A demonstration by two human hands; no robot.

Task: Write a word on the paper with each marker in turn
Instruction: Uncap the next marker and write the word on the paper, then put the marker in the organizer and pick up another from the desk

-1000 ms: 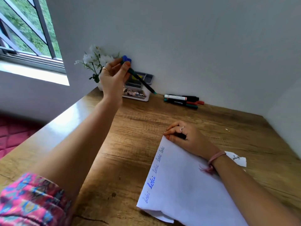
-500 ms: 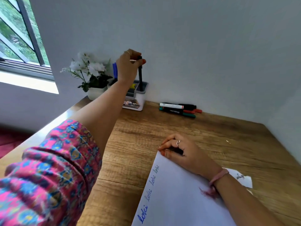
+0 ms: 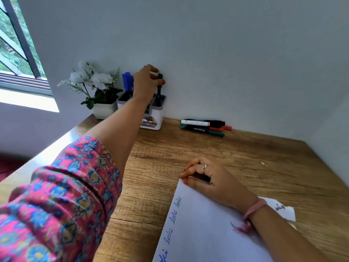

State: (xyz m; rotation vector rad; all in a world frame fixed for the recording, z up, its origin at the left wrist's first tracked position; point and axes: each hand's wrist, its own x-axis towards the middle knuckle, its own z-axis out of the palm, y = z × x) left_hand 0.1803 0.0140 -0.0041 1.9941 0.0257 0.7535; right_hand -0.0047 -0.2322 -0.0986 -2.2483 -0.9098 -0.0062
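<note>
White holder (image 3: 157, 118) by wall taking used pen (image 3: 160, 86); left hand (image 3: 146, 82) pinching it upright, likely parking it. Markers (image 3: 204, 126) lying beside, waiting. Right hand (image 3: 209, 179) curling round dark object, pinning paper (image 3: 204, 233) corner steady.

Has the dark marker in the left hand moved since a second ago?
Yes. The dark marker, pinched by the left hand, went from tilted above the white holder to upright, its lower end inside the right compartment.
</note>
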